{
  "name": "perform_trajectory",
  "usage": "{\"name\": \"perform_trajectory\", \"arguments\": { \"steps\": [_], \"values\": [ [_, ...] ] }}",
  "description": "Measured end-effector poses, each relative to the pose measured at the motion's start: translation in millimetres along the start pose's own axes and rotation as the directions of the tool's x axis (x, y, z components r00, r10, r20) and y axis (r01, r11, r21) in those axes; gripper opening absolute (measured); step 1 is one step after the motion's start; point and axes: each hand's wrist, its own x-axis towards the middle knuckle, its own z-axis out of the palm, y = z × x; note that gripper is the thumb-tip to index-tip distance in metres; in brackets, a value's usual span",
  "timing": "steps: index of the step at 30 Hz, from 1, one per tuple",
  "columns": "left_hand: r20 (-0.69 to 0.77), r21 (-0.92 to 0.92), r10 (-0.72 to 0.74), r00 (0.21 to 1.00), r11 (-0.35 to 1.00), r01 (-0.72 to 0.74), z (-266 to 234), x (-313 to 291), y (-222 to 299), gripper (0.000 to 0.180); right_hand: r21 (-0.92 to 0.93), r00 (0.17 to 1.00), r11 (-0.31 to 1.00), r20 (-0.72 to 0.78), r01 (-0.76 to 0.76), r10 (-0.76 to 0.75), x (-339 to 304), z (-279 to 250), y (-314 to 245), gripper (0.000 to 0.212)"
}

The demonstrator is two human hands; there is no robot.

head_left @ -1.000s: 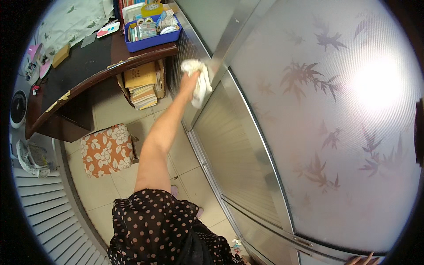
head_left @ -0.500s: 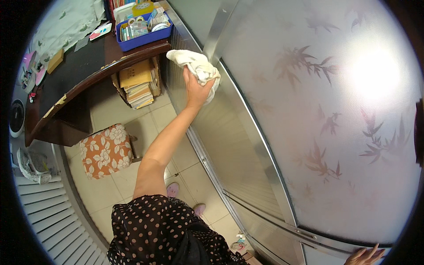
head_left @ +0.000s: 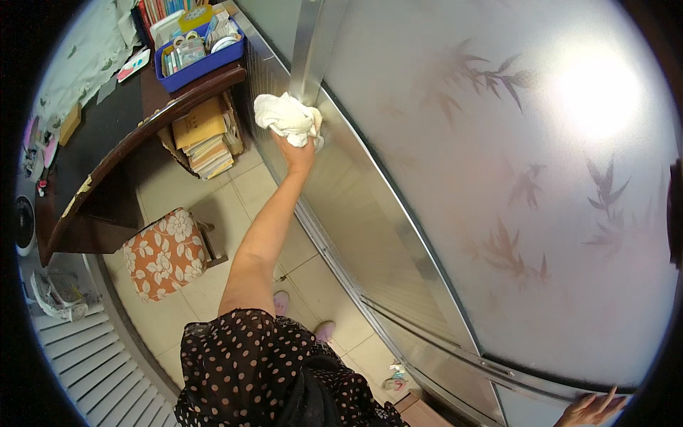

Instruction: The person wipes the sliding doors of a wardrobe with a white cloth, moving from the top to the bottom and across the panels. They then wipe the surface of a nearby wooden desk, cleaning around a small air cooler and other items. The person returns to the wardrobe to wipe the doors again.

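Note:
My left hand grips a bunched white cloth, the fingers mostly hidden behind its folds. The cloth lies at the silver metal frame, by the lower corner of a frosted glass panel with a bamboo-leaf pattern. At the bottom right, my right hand is open, its fingers stretched out and apart beside the panel's dark lower edge. It holds nothing visible, and part of it is cut off by the picture's rim.
A dark curved desk carries a blue basket of small items. Below it stands a box of papers and envelopes. A stool with an orange floral seat is on the tiled floor. White slats line the lower left.
The whole view has shifted, so the desk and glass panel sit farther left. My left hand has moved slightly along the frame, and the cloth is more bunched. My right hand stays near the edge.

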Motion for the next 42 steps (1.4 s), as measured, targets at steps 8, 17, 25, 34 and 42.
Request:
{"name": "perform_trajectory", "arguments": {
  "steps": [8, 17, 25, 34, 42],
  "values": [
    [0.096, 0.096, -0.041, 0.995, 0.995, 0.032, -46.0, -8.7, 39.5, 0.064, 0.020, 0.999, 0.999, -0.018, 0.048, -0.048, -0.4, 5.2, 12.1, 0.049],
    [0.316, -0.282, -0.061, 0.947, 0.947, 0.155, -36.4, -51.1, 105.7, 0.067, 0.125, 0.999, 0.992, -0.016, 0.035, -0.033, -22.6, 13.9, 34.1, 0.043],
    [0.709, -0.301, -0.106, 0.697, 0.849, 0.435, -87.8, -101.6, 144.8, 0.067, 0.150, 0.999, 0.988, -0.016, 0.043, -0.041, -29.4, 16.2, 37.6, 0.041],
    [0.441, -0.242, -0.146, 0.885, 0.931, 0.274, -49.4, -60.9, 161.1, 0.053, 0.168, 0.997, 0.983, -0.035, 0.074, -0.070, -18.0, 11.1, 35.7, 0.042],
    [0.469, -0.378, -0.163, 0.868, 0.851, 0.364, -55.5, -91.2, 185.5, 0.045, 0.188, 0.997, 0.979, -0.024, 0.074, -0.070, -26.5, 15.5, 39.4, 0.042]
  ]
}}
